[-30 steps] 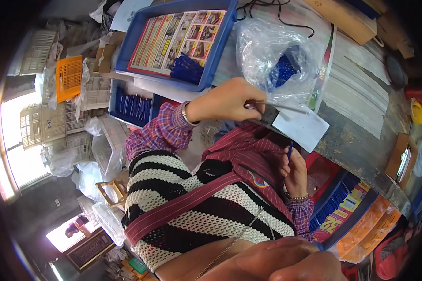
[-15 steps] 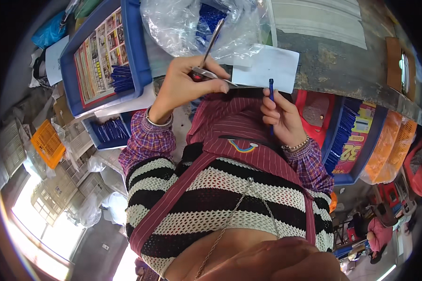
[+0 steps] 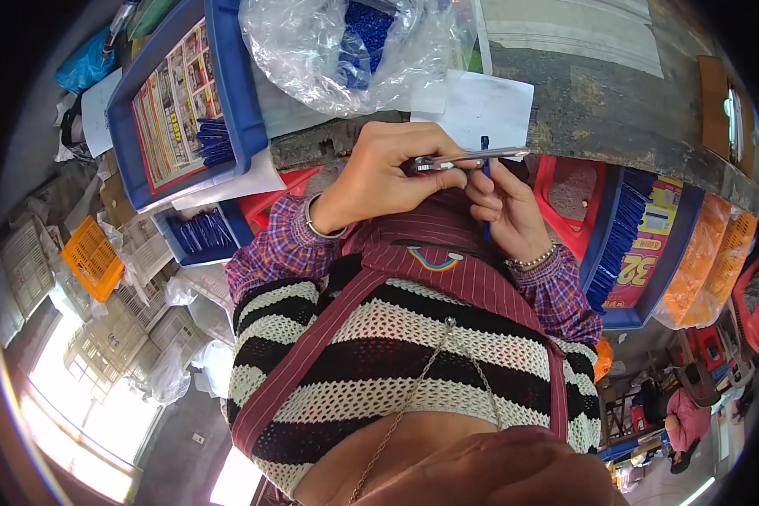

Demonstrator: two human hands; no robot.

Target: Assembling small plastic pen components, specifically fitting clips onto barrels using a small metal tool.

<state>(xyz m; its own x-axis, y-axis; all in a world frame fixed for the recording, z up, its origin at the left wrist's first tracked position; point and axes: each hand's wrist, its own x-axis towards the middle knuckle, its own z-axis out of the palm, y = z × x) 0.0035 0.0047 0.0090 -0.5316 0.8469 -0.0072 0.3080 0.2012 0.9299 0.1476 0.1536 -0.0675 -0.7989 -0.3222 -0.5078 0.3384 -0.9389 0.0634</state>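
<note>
- Left hand (image 3: 401, 169): thumb and fingers closed around a slim silver metal hand tool (image 3: 489, 154), its tip pointing right; the tool's exact kind is hard to make out.
- Right hand (image 3: 510, 207): fingertips pinching a thin dark-blue stick (image 3: 487, 169), held upright just beside the left hand; tool crosses near the stick's upper end, contact uncertain.
- Burgundy pinstriped cloth apron (image 3: 472, 282) with rainbow motif: worn below both hands.
- Rectangular white paper sheet (image 3: 491, 108): at the table edge, just beyond the hands.
- Worn grey table (image 3: 586, 110): bearing the sheet.
- Crumpled clear plastic bag (image 3: 291, 55): on the table, blue pieces (image 3: 367, 42) within.
- Large rectangular blue plastic tray (image 3: 229, 84): left of the bag, lined with printed newspaper (image 3: 173, 110); bundle of thin blue sticks (image 3: 215, 141) at its right side.
- Smaller blue plastic tray (image 3: 235, 222): lower left, holding similar sticks.
- Deep blue plastic bin (image 3: 678, 253): right of the right hand; blue pieces and a pink-and-yellow printed sheet (image 3: 645, 261) inside.
- Orange plastic baskets (image 3: 708, 261) wrapped in clear film: beside that bin.
- Orange slotted plastic basket (image 3: 93, 257): far left.
- Person in pink (image 3: 690, 417): far right background.
</note>
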